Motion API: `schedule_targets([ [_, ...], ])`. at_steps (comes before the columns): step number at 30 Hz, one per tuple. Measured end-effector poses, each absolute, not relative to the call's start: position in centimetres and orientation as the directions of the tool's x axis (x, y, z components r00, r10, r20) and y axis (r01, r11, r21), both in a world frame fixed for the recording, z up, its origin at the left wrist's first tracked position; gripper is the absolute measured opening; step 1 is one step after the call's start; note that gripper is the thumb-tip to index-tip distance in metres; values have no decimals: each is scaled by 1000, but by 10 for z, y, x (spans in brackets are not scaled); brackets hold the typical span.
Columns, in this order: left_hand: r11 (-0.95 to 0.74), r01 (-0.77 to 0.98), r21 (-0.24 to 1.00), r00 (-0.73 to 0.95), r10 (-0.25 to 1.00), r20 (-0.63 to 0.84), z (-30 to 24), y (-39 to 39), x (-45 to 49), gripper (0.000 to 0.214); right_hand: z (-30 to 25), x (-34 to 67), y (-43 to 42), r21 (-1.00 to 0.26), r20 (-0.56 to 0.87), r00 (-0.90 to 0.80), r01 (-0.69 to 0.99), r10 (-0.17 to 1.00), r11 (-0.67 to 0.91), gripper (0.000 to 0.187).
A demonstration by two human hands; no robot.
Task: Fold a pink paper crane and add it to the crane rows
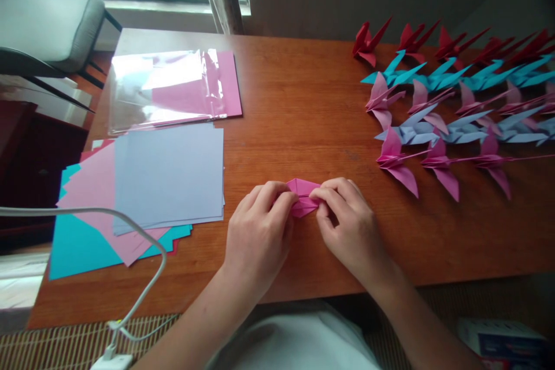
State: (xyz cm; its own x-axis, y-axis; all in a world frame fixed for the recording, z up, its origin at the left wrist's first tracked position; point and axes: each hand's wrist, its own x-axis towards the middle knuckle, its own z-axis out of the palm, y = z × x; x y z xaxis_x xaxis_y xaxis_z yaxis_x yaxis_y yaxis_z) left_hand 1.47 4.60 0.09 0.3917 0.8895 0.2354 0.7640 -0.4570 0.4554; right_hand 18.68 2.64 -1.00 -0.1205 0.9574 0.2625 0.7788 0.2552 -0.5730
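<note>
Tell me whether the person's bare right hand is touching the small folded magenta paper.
Touching. The head view plainly shows the bare right hand gripping the right end of the small folded magenta paper, partly covering it.

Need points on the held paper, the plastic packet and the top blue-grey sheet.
Held paper (302, 188): head view, upper half of its pink folded face.
Plastic packet (177, 92): head view, middle of its clear front.
Blue-grey sheet (169, 176): head view, middle of its top face.
</note>
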Motion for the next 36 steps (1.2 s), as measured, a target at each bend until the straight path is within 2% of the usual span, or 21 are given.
schedule_targets([
  [11,-552,699,454,492,833,254,0,46,-2,39,-9,189,28,-602,268,-128,752,955,270,31],
  [16,-596,661,456,477,803,358,4,36,-8,37,-5,188,29,-642,245,-136,719,960,266,9],
  [18,-612,657,441,471,790,394,5,31,-9,36,-6,187,29,-638,249,-123,725,961,259,5],
  [22,-674,645,360,528,734,427,4,22,-8,38,-10,185,32,-614,254,-104,751,962,243,8],
  [27,-700,678,223,623,709,330,-1,16,-3,38,-10,185,33,-605,245,-117,757,962,247,8],
  [32,-695,691,196,644,716,270,-2,12,-2,40,-6,188,35,-591,326,-125,747,937,305,13],
  [36,-709,674,204,665,704,250,0,15,-2,41,-2,190,45,-512,363,-312,720,878,468,29],
])
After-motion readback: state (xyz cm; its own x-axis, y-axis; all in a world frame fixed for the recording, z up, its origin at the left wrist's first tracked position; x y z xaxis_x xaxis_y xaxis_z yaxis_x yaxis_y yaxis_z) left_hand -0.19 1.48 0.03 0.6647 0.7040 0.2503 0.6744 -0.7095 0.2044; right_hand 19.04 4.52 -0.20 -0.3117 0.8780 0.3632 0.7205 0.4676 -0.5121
